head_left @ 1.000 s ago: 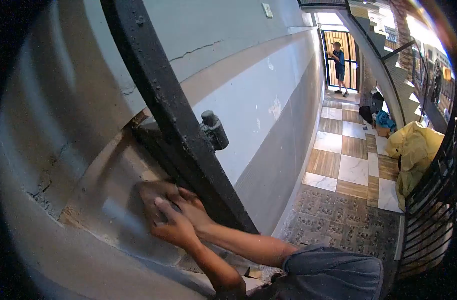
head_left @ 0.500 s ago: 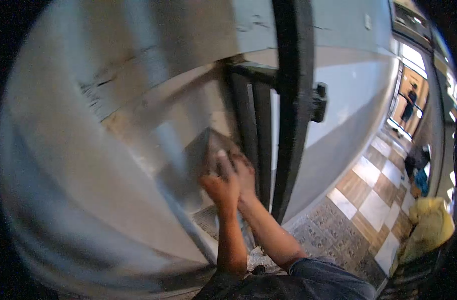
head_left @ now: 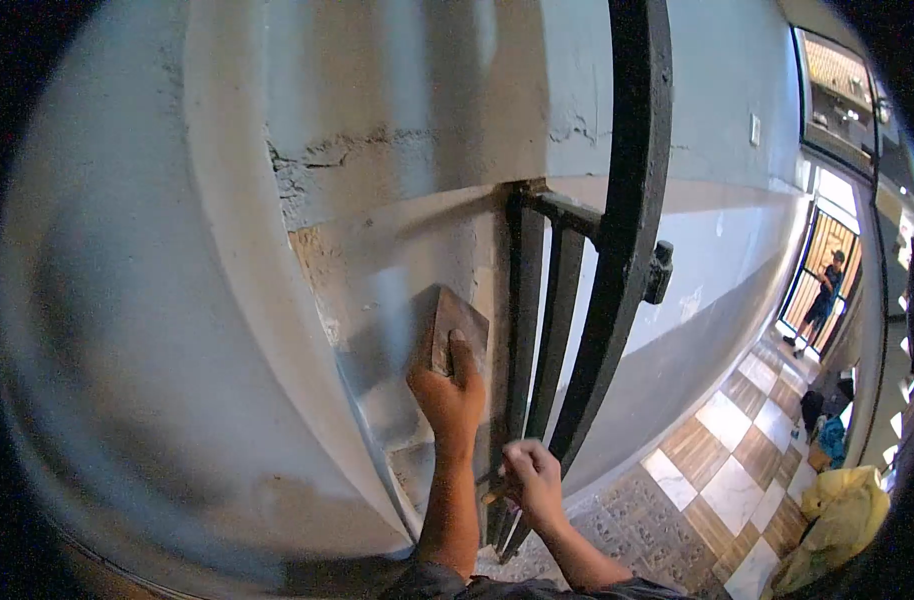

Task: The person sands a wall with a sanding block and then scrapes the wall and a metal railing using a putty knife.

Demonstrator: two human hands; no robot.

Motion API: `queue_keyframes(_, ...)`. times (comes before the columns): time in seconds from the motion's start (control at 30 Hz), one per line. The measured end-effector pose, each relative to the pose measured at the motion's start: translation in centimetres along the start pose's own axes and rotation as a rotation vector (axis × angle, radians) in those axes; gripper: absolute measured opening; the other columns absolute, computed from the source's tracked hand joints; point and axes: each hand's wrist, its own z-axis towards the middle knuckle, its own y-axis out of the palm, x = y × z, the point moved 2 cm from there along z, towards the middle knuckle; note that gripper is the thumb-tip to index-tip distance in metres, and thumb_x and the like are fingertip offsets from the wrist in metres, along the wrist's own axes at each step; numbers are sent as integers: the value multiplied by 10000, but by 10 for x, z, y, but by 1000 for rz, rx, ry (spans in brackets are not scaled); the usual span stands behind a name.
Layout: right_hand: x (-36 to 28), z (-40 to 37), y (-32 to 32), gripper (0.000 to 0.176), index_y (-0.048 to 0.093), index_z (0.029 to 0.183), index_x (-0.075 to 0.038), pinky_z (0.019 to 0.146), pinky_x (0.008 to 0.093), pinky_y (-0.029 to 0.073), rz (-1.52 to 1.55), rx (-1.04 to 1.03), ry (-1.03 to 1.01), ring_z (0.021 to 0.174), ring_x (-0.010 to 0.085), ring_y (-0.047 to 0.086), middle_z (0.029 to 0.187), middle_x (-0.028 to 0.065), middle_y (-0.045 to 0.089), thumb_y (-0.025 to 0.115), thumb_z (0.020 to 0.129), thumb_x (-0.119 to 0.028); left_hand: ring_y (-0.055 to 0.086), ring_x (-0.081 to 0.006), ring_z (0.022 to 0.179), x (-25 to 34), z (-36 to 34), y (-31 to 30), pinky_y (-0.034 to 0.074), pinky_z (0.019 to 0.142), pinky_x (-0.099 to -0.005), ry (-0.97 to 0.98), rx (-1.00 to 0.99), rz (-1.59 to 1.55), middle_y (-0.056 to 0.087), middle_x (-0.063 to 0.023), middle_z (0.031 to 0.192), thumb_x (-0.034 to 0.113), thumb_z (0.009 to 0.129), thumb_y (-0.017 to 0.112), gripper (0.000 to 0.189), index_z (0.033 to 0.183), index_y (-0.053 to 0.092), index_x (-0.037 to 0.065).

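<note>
My left hand (head_left: pixel 445 398) is closed round a flat, rectangular, brownish-grey plate (head_left: pixel 467 327), thumb lying across its face. Plate and hand are held up close against the lower wall panel (head_left: pixel 392 235), beside the dark metal gate. Lower and to the right, my right hand (head_left: pixel 533 482) is curled in a fist near the foot of the gate bars. A short tan end of a thin tool (head_left: pixel 492 495) pokes out on the left side of that fist; the rest of it is hidden by the fingers.
Dark gate bars (head_left: pixel 632 180) with a latch piece (head_left: pixel 659 273) rise right of my hands. Cracked plaster (head_left: pixel 347 150) crosses the wall above. A yellow sack (head_left: pixel 842 510) lies at the lower right, on the checkered floor (head_left: pixel 727 440). A person (head_left: pixel 824 295) stands by a far doorway.
My right hand has come away from the plate, moving down and right, and now holds a tan-ended tool. My left hand keeps the plate near the wall. The view has shifted.
</note>
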Motion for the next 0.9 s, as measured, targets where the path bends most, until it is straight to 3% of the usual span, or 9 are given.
queue_keyframes(0.17,0,-48,-45,288,522,711,-35,611,289,409,427,-1185,105,643,144,515,701,38,561,586,853,-277,595,-306,968,3,-2,4,449,843,-363,-87,-21,-34,598,-227,1066,182,887,528,362,1113,530,-102)
queue_keyframes(0.27,6,-60,-52,306,507,659,-29,602,296,391,343,-1527,9,630,156,505,682,48,555,630,811,-264,617,-368,903,-1,-6,4,466,801,-383,-57,11,-3,619,-245,993,120,862,520,310,1085,560,-91)
queue_keyframes(0.3,5,-64,-53,355,500,642,-21,568,315,376,427,-1196,107,589,172,480,654,66,543,638,801,-307,617,-368,903,-1,-8,3,466,801,-383,-60,8,3,619,-245,993,120,862,520,310,1085,560,-91)
queue_keyframes(0.47,-9,-69,-36,298,575,663,-1,574,372,429,703,-1467,108,564,259,545,628,122,585,637,811,-252,612,-362,927,10,-7,2,463,813,-380,13,-3,48,617,-246,1005,122,864,518,312,1092,560,-87)
queue_keyframes(0.53,14,-81,-46,305,634,686,38,583,356,487,772,-954,339,558,248,593,638,149,627,607,826,-232,608,-358,944,-1,-10,8,462,820,-378,-26,-3,-13,613,-240,1026,122,869,510,312,1101,559,-82)
queue_keyframes(0.73,-12,-78,-38,390,575,572,26,501,318,431,722,-1036,382,482,203,519,544,115,557,593,840,-256,593,-309,982,0,-17,9,445,856,-383,-89,15,-21,609,-215,1053,219,884,547,370,1099,551,-82)
queue_keyframes(0.8,-6,-69,-37,421,560,550,6,462,321,387,327,-1531,139,467,190,497,533,101,548,592,842,-295,597,-309,974,-1,-18,9,448,851,-387,-78,27,-36,611,-214,1049,222,885,545,367,1093,555,-80)
queue_keyframes(0.83,-28,-84,-35,480,472,505,-29,431,335,314,499,-1134,206,430,172,416,487,61,473,568,860,-337,599,-313,971,0,-20,8,450,848,-387,-110,29,5,612,-214,1045,220,884,543,361,1091,560,-75)
queue_keyframes(0.9,-18,-73,-33,478,474,502,-30,431,334,314,400,-1356,87,430,178,421,489,61,477,569,859,-332,602,-317,968,2,-20,10,453,844,-387,-145,42,42,614,-214,1042,218,883,540,354,1088,564,-70)
